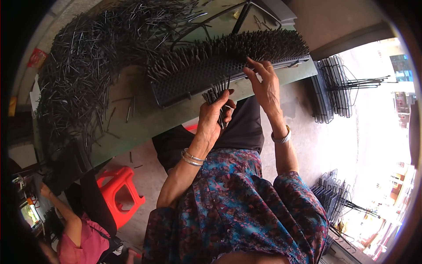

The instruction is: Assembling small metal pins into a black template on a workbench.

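Observation:
My left hand (215,110) is closed around a bundle of thin black rods (215,94), held just in front of a long black perforated board (193,83). Many dark rods (246,46) stand upright, packed together along the board's far part, while rows of bare holes show on its near side. Over the board's near edge, right of the bundle, is my right hand (266,86). Its thumb and index finger are bent, their tips slightly apart, with nothing visible between them against the dark board.
A large heap of loose black rods (88,66) covers the left of the green table (132,141). A red plastic stool (121,196) stands below it, near a person in pink (88,240). Black wire racks (334,88) stand on the floor at right.

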Action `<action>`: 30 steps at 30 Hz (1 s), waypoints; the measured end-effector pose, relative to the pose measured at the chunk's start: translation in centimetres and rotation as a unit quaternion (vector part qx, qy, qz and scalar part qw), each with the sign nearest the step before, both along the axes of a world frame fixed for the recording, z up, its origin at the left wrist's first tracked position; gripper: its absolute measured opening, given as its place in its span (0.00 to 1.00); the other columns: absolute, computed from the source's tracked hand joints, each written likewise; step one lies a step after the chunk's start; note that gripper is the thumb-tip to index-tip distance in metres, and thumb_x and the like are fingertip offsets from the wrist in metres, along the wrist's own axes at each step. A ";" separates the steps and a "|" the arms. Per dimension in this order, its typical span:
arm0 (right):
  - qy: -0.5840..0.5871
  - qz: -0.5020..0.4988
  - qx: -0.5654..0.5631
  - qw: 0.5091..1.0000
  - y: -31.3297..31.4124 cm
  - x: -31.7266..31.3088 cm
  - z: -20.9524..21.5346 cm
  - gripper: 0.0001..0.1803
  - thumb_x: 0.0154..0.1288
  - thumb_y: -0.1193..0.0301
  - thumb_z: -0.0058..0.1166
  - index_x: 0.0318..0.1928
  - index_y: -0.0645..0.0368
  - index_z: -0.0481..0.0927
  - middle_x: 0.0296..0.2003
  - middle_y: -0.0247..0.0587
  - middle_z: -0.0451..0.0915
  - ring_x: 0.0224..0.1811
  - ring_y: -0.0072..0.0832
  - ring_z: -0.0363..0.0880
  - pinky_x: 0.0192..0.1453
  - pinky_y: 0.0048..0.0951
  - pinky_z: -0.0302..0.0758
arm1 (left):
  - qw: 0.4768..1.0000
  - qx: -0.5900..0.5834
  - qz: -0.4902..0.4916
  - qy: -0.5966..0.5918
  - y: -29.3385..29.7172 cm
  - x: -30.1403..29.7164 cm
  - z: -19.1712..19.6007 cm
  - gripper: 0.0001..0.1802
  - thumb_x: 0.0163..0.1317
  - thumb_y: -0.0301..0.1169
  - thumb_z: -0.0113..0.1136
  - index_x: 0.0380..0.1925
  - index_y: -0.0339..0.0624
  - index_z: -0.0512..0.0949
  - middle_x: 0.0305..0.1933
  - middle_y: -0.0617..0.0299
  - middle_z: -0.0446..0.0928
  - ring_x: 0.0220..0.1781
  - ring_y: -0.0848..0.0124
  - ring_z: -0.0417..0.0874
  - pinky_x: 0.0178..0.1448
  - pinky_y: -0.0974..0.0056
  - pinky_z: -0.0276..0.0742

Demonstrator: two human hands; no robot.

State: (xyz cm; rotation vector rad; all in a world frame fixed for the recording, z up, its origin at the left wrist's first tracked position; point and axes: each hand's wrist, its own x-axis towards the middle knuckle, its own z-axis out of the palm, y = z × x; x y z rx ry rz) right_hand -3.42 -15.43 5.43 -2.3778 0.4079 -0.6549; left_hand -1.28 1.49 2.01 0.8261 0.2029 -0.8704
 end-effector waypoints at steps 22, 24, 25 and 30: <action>-0.079 -0.001 0.176 0.981 -1.5 -2.2 3.2 0.05 0.66 0.78 0.54 0.41 0.65 0.79 0.30 0.39 0.84 0.33 0.23 0.85 0.39 0.22 0.78 | 0.999 0.046 -0.017 -0.010 -0.6 0.7 0.7 0.26 0.63 0.48 0.63 0.51 0.39 0.75 0.39 0.50 0.83 0.32 0.67 0.84 0.32 0.65 0.82; -0.120 -0.032 0.149 0.981 -1.4 -1.0 3.2 0.05 0.66 0.78 0.55 0.41 0.65 0.78 0.30 0.38 0.84 0.35 0.24 0.86 0.40 0.21 0.78 | 1.000 0.022 -0.013 -0.006 -0.7 1.3 -0.2 0.25 0.66 0.46 0.60 0.55 0.42 0.75 0.44 0.50 0.82 0.37 0.67 0.84 0.39 0.63 0.82; -0.137 -0.022 0.147 0.979 -1.5 -0.2 2.7 0.05 0.66 0.78 0.55 0.41 0.65 0.78 0.30 0.39 0.84 0.37 0.25 0.87 0.40 0.21 0.78 | 0.999 0.009 0.011 0.030 -0.9 1.4 -0.6 0.21 0.68 0.43 0.58 0.52 0.40 0.75 0.41 0.52 0.82 0.35 0.68 0.83 0.39 0.62 0.82; -0.143 0.006 0.128 0.981 -1.7 3.1 0.6 0.06 0.66 0.77 0.55 0.42 0.65 0.79 0.31 0.39 0.84 0.37 0.26 0.87 0.38 0.21 0.77 | 0.998 -0.006 -0.006 0.061 -0.1 1.3 -3.0 0.15 0.70 0.39 0.56 0.45 0.37 0.75 0.34 0.55 0.80 0.32 0.68 0.81 0.38 0.60 0.81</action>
